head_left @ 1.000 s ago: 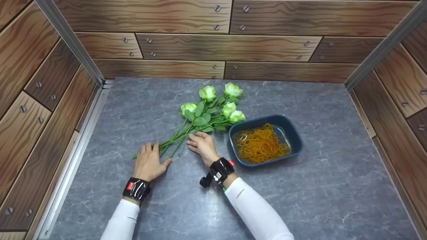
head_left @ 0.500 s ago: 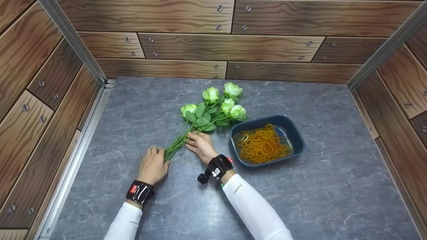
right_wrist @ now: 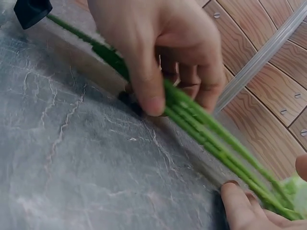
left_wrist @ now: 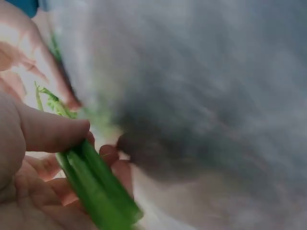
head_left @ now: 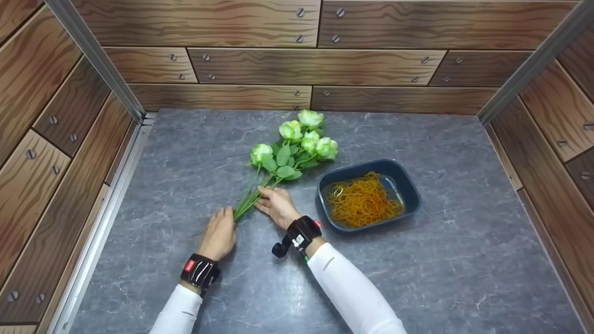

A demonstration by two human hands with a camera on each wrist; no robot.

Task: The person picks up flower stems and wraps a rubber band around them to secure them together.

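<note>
Several pale green roses [head_left: 291, 130] with leafy stems lie in a bunch on the grey marbled tabletop, blossoms pointing away from me. My left hand [head_left: 219, 234] grips the lower part of the gathered stems [head_left: 246, 204]. In the left wrist view its thumb presses across the cut stem ends [left_wrist: 103, 191], with the fingers underneath. My right hand [head_left: 280, 208] holds the bundle higher up, just below the leaves. The right wrist view shows the stems [right_wrist: 206, 129] running from the left hand to the right fingers [right_wrist: 237, 203].
To the right of the roses stands a dark blue rectangular box [head_left: 410, 188] with a tangle of yellow-orange rubber bands [head_left: 362, 204] in it. Wood-patterned walls [head_left: 320, 67] with metal corner rails [head_left: 95, 58] enclose the table's back and sides.
The left hand has gone from lying spread over the stem ends to gripping them, shifting right. The stems have drawn into a narrower bundle and the blossoms sit closer together.
</note>
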